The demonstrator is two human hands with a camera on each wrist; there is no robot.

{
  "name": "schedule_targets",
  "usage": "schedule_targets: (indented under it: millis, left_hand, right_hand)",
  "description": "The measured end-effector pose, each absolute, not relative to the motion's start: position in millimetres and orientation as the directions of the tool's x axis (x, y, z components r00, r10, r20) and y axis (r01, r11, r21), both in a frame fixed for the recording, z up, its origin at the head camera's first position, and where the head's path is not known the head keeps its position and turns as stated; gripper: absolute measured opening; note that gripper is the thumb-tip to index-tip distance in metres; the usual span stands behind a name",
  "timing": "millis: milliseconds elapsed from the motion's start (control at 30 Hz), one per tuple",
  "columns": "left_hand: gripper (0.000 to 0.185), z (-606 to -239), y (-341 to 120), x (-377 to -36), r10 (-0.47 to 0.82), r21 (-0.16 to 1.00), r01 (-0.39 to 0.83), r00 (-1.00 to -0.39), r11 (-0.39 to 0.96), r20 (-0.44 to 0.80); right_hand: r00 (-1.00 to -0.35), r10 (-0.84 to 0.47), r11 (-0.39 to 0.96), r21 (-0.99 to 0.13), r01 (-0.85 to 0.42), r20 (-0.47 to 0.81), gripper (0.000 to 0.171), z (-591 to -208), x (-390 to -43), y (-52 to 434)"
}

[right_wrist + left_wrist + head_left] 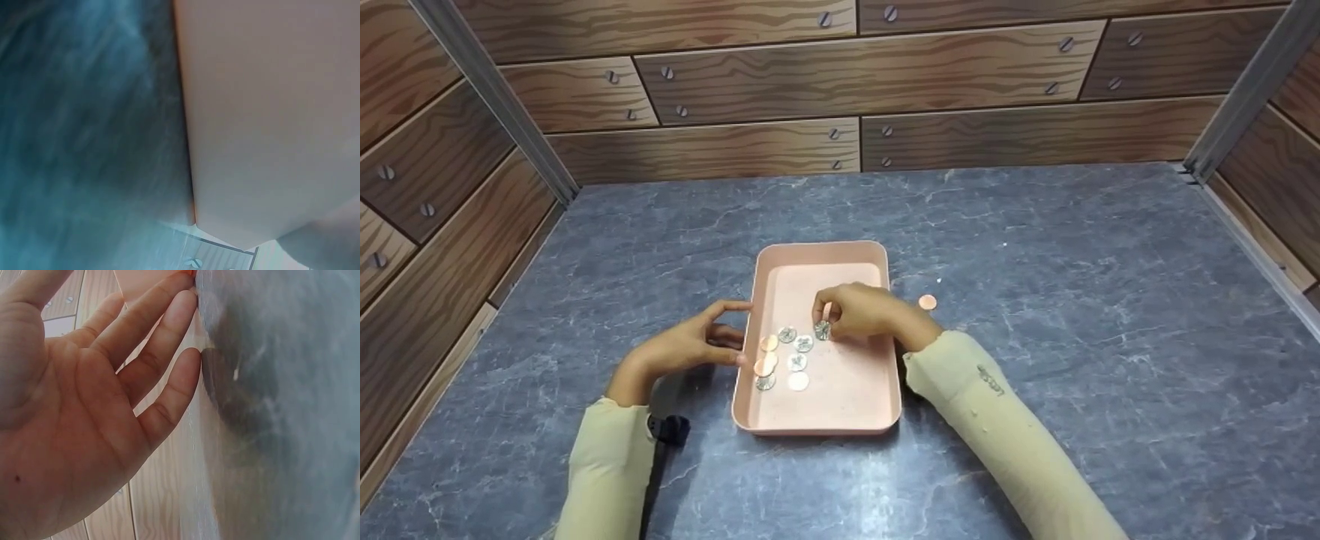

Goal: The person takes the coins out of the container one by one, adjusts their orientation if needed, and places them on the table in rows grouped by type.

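Note:
A pink rectangular tray stands on the table, with several silver coins and copper coins gathered in its left half. My right hand reaches over the tray's right rim and pinches a silver coin close over the tray floor. On the other side my left hand rests its thumb and forefinger at the left rim. In the left wrist view, the fingers of that hand are extended and the palm holds nothing. The right wrist view shows the tray's outer wall; the coin is out of sight there.
One copper coin lies on the marbled grey table, to the right of the tray. Wood-patterned panels wall in the back and both sides. A dark band shows at the left wrist.

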State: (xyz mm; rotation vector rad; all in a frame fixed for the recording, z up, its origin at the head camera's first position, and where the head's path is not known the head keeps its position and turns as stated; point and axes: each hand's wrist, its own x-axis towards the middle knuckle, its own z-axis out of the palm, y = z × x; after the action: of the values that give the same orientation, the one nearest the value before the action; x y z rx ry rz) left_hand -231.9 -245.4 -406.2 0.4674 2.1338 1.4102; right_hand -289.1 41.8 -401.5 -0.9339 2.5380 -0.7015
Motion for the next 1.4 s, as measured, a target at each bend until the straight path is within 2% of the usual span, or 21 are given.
schedule_targets:
  millis: [433,633,900,1100,1400]
  left_hand:
    - [0.083,-406,-246,-232,0.545,0.913,-0.013,-0.798,0.409,-0.255]
    - [0.083,-406,-246,-230,0.538,0.914,-0.025,-0.802,0.405,-0.26]
    - [0.082,-406,-245,-230,0.548,0.919,-0.026,-0.796,0.394,-0.258]
    - [0.082,-405,-245,-231,0.55,0.918,-0.018,-0.796,0.396,-0.253]
    - [0.083,-406,-246,-231,0.557,0.919,-0.009,-0.793,0.394,-0.246]
  right_hand:
    - [-0.71,-0.685,0.619,-0.645,-0.447,-0.166,0.023,-397,-290,44]
    - [-0.724,-0.671,0.583,-0.717,-0.382,-0.16,0.026,-391,-288,46]
    - [-0.753,-0.655,0.532,-0.748,-0.396,-0.067,0.025,-380,-284,56]
    - [-0.773,-0.629,0.462,-0.839,-0.287,-0.082,0.026,-374,-279,66]
    - [-0.761,-0.64,0.367,-0.913,-0.181,-0.106,0.026,-364,-267,77]
